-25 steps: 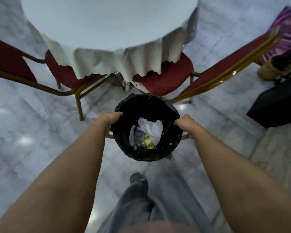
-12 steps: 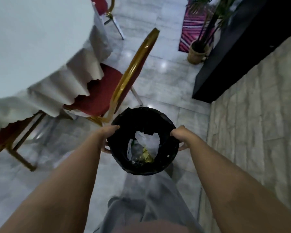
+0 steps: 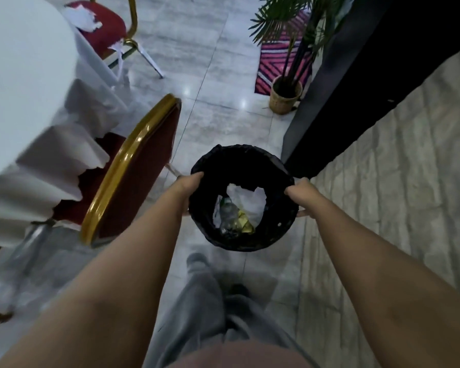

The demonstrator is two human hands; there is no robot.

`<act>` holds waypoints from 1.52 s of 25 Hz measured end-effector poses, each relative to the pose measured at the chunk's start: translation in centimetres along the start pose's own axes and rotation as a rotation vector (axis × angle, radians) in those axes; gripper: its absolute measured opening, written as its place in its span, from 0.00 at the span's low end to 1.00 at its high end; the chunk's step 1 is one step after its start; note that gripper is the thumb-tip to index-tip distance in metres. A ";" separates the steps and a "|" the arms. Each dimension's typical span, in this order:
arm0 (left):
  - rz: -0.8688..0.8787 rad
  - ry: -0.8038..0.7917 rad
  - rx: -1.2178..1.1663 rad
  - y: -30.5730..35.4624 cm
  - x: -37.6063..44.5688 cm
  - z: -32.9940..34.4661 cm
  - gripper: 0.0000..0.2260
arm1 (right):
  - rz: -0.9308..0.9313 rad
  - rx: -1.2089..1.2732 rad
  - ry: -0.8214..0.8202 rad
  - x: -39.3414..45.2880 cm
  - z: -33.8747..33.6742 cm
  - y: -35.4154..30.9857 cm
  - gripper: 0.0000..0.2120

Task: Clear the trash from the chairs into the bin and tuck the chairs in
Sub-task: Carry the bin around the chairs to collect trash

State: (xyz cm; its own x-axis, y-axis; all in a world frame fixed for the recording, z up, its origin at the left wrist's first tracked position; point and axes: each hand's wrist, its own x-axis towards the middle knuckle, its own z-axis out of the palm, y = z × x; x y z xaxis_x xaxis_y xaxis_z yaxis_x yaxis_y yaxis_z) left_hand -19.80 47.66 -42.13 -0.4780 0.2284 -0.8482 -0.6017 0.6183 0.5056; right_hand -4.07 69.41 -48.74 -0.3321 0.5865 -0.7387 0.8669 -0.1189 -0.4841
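Both hands, left (image 3: 190, 185) and right (image 3: 300, 191), grip the bin (image 3: 276, 229) rim, carried over the floor. Keep it level; set down beside the far chair (image 3: 105, 30), paper trash (image 3: 81, 18) on its seat.

Floor lane (image 3: 223, 83) between chair (image 3: 133, 171) and counter (image 3: 356, 83)

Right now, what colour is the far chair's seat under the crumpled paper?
Dark red, seen in the head view: far chair's seat.
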 end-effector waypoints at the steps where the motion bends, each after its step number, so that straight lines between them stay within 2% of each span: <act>1: -0.002 0.006 -0.012 2.0 0.9 0.4 0.22 | -0.008 0.000 0.010 1.4 -0.9 -1.3 0.28; 7: 0.020 -0.040 -0.059 16.8 8.4 2.3 0.22 | -0.053 -0.018 0.118 11.8 -5.7 -11.4 0.06; 10: 0.065 -0.050 -0.120 23.5 14.2 2.0 0.28 | -0.080 -0.076 0.150 15.8 -7.7 -16.6 0.10; 12: 0.072 -0.014 -0.089 26.5 25.9 1.5 0.36 | -0.087 -0.084 0.180 17.8 -8.7 -20.9 0.11; 14: 0.070 -0.002 -0.091 29.4 32.5 0.6 0.41 | -0.100 -0.106 0.202 20.1 -9.0 -25.1 0.13; 16: 0.071 -0.007 -0.113 33.9 29.2 -0.4 0.37 | -0.114 -0.134 0.170 22.9 -9.2 -29.2 0.17; 17: 0.065 -0.028 -0.154 36.4 25.0 -1.1 0.32 | -0.110 -0.146 0.146 24.6 -9.2 -31.6 0.23; 18: 0.060 -0.040 -0.187 38.4 24.1 -1.6 0.27 | -0.121 -0.155 0.120 26.6 -9.2 -34.0 0.28; 20: 0.056 0.013 -0.200 41.1 25.9 -3.2 0.23 | -0.175 -0.199 0.060 30.3 -8.8 -39.1 0.30; 23: 0.021 0.128 -0.265 44.7 27.3 -5.7 0.22 | -0.229 -0.301 -0.021 34.1 -7.9 -46.8 0.30; 27: -0.060 0.240 -0.305 50.0 29.5 -8.9 0.23 | -0.277 -0.363 -0.058 37.8 -5.5 -56.5 0.29; 32: -0.062 0.313 -0.329 56.3 34.9 -12.8 0.21 | -0.275 -0.345 -0.128 44.3 -3.0 -65.0 0.24; 36: -0.087 0.254 -0.322 63.6 40.8 -16.0 0.23 | -0.246 -0.273 -0.196 50.0 -2.9 -72.9 0.15; 38: -0.108 0.191 -0.308 68.1 44.0 -17.5 0.24 | -0.228 -0.265 -0.155 52.9 -3.7 -77.8 0.16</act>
State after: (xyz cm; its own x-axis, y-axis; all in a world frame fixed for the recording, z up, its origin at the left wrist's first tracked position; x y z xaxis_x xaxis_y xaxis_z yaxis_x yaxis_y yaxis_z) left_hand -93.03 86.63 -42.25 -0.4945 0.0124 -0.8691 -0.8055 0.3690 0.4637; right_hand -87.74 112.62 -48.41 -0.5625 0.4437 -0.6977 0.8234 0.2244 -0.5212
